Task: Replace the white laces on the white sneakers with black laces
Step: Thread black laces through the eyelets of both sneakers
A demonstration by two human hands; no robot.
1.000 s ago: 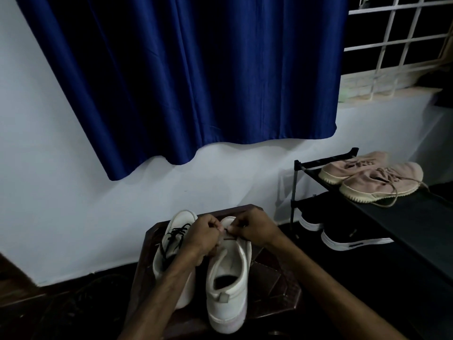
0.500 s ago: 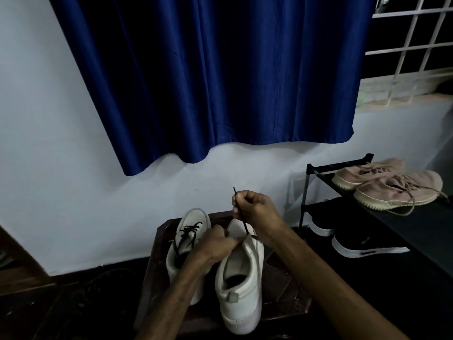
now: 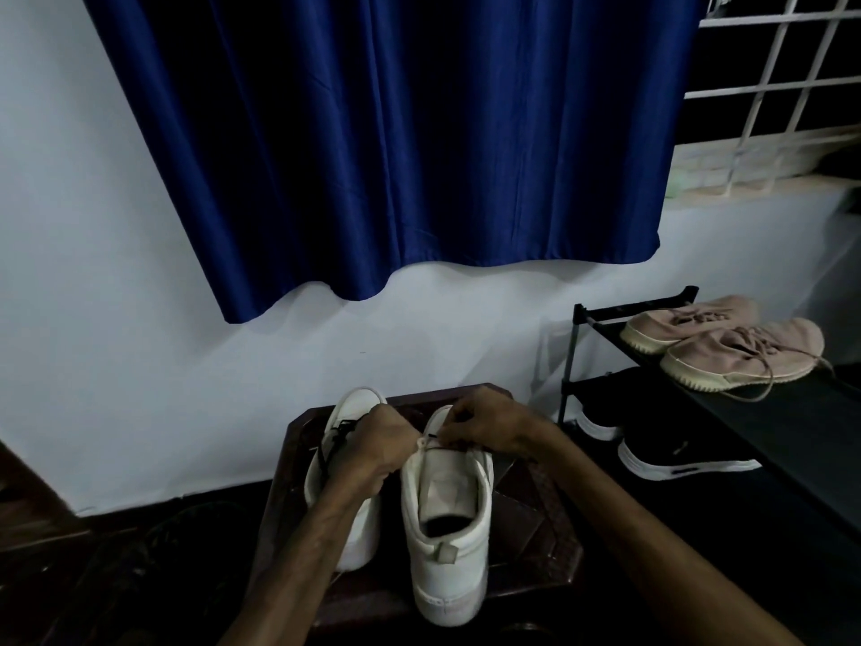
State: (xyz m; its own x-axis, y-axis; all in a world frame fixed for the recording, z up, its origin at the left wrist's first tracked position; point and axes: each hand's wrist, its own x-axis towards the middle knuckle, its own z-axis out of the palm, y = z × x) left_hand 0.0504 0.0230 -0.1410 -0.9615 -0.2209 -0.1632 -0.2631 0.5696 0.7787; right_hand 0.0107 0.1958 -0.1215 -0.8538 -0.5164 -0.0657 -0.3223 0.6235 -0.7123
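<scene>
Head view: two white sneakers stand side by side on a dark wooden bench point(image 3: 526, 529) set against the wall point(image 3: 116, 319), heels near the person and toes toward the wall. The left sneaker point(image 3: 356, 405) already carries a black lacing point(image 3: 336, 439) criss-crossed up its front, so that shoe looks done or close to it. The right sneaker point(image 3: 447, 529) shows an open throat and a bare tongue, with no lace over the near eyelets. No white lace is in sight on either shoe.

Both hands meet at the far end of the right sneaker's throat. The left hand point(image 3: 372, 445) has its fingers curled against that shoe's left eyelet edge and seems to grip it, though the contact itself is hidden behind the knuckles. The right hand point(image 3: 489, 426) pinches a short visible stretch of black lace point(image 3: 431, 435) with narrow fingers, just above the eyelets nearest the toe.

By this picture the second shoe is at its first rows, with most eyelets left to thread and the ends to tie.

To the right stands a black shoe rack point(image 3: 582, 314) with pink sneakers point(image 3: 727, 356) on top and black sneakers point(image 3: 675, 454) below. A blue curtain point(image 3: 396, 156) hangs above, beside a window grille point(image 3: 768, 86).
</scene>
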